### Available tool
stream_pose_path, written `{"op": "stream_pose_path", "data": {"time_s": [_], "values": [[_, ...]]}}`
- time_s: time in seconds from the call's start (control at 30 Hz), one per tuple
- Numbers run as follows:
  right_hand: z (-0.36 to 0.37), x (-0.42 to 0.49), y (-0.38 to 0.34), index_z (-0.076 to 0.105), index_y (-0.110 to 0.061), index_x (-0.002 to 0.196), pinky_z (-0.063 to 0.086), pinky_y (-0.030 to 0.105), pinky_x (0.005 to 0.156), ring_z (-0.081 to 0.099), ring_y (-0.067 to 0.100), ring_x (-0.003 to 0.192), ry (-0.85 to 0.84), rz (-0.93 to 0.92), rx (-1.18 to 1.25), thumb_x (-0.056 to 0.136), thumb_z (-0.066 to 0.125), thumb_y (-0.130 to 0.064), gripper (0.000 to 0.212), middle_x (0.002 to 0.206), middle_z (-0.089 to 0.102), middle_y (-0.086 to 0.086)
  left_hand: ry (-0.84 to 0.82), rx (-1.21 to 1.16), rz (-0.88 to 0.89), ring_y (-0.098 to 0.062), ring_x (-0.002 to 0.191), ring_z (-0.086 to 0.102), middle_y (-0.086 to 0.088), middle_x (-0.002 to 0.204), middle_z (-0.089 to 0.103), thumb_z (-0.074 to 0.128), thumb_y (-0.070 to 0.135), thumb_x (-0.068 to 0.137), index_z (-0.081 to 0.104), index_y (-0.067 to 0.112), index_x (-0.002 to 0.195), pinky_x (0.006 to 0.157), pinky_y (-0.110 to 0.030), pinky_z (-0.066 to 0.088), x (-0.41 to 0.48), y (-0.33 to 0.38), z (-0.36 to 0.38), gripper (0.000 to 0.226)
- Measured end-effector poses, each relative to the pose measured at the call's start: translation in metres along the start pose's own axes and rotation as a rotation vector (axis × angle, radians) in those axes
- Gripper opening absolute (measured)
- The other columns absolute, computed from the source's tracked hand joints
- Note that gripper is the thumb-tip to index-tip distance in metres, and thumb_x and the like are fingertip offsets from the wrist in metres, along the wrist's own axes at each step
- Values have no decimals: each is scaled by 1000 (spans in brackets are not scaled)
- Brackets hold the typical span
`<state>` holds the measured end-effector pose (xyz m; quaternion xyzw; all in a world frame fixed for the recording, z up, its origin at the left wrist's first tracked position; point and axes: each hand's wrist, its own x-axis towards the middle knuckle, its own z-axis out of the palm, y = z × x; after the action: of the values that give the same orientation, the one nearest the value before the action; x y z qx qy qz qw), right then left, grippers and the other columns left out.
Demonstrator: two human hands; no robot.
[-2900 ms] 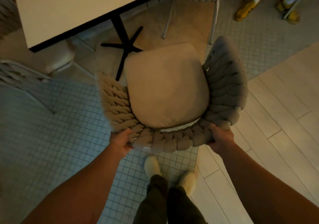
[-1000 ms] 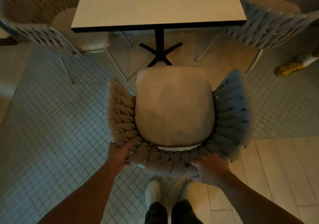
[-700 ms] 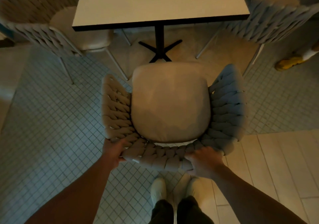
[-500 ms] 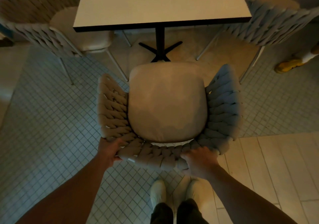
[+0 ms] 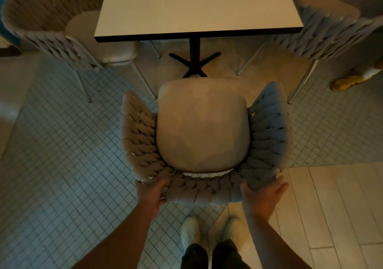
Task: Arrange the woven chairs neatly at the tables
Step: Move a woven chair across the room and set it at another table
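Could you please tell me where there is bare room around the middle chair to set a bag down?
Free: the tabletop; the tiled floor left of the middle chair, this side of the left chair; the planks behind its right arm. Crowded: between its seat and the table base, near the right chair legs.

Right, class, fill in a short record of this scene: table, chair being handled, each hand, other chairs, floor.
table: pale square top, black pedestal
near chair: woven back and arms, faces the table, seat short of its edge
left hand: grips the woven back, thumb on top
right hand: open, fingers straight, at the back's right corner
other chairs: left chair and right chair, one at each side of the table
floor: small tiles; planks at lower right
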<state>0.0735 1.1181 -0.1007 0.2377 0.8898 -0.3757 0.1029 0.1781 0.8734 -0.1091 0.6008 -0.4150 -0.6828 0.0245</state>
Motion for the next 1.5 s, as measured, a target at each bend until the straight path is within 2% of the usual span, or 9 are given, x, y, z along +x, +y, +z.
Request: {"op": "stream_pose_path", "data": {"time_s": [0.1, 0.2, 0.63, 1.0, 1.1, 1.17, 1.27, 1.33, 1.5], "values": [[12, 9, -4, 37, -2, 137, 48, 50, 98, 53, 44, 120, -61, 381, 245, 77, 81, -22, 77, 135, 51, 24, -15, -2, 6, -41, 87, 72, -16, 106, 71, 76, -9, 75, 44, 21, 124, 67, -58, 60, 1, 1, 1, 66], [22, 12, -1, 48, -6, 129, 51, 58, 93, 56, 43, 113, -107, 502, 321, 82, 77, -20, 57, 127, 56, 20, -23, -4, 12, -45, 88, 72, -22, 110, 71, 75, -11, 72, 48, 20, 124, 66, -58, 58, 4, 2, -1, 66], [19, 3, 6, 46, -2, 130, 49, 53, 98, 54, 42, 116, -121, 508, 312, 81, 77, -16, 60, 127, 54, 23, 7, 16, 1, -39, 79, 71, -21, 109, 70, 78, -9, 72, 51, 14, 122, 60, -49, 58, 6, -3, -11, 61], [6, 15, 15, 46, -6, 131, 54, 57, 89, 57, 44, 110, -153, 440, 211, 81, 78, -27, 63, 128, 55, 23, 2, 56, -15, -39, 91, 74, -16, 108, 73, 76, -4, 78, 56, 11, 121, 68, -58, 61, 4, -19, -3, 50], [-4, 9, 10, 38, -2, 135, 51, 48, 89, 55, 47, 113, -195, 353, 72, 86, 73, -29, 67, 129, 52, 27, 32, 172, -6, -35, 93, 74, -19, 113, 71, 83, 12, 72, 57, 10, 123, 68, -52, 63, -1, -16, -7, 57], [-16, 1, 1, 34, 1, 138, 46, 44, 87, 52, 46, 118, -218, 206, -53, 91, 66, -29, 65, 134, 48, 28, 65, 415, 56, -31, 92, 71, -20, 117, 68, 81, 23, 74, 52, 6, 128, 70, -47, 64, -16, -11, -7, 63], [-38, -8, -2, 22, 2, 151, 30, 45, 114, 22, 42, 145, -317, -216, -427, 98, 53, -30, 69, 157, 18, 25, 61, 837, 180, -23, 83, 64, -19, 126, 62, 69, 29, 89, 37, 3, 145, 59, -31, 54, -48, 0, -8, 70], [-52, -15, -8, 23, 0, 153, 17, 44, 121, 6, 37, 150, -445, -437, -635, 100, 48, -31, 66, 162, 11, 20, -42, 1028, 239, -28, 97, 65, -19, 134, 58, 64, 29, 93, 31, 6, 152, 64, -30, 52, -64, 6, -12, 71], [-74, -33, -43, 53, -4, 132, 44, 47, 103, 49, 35, 128, -857, -449, -730, 102, 44, -33, 43, 141, 50, 18, -308, 1469, 306, -28, 125, 57, -15, 143, 55, 57, 33, 98, 41, 12, 151, 96, -35, 48, -105, 19, -8, 59]]}}
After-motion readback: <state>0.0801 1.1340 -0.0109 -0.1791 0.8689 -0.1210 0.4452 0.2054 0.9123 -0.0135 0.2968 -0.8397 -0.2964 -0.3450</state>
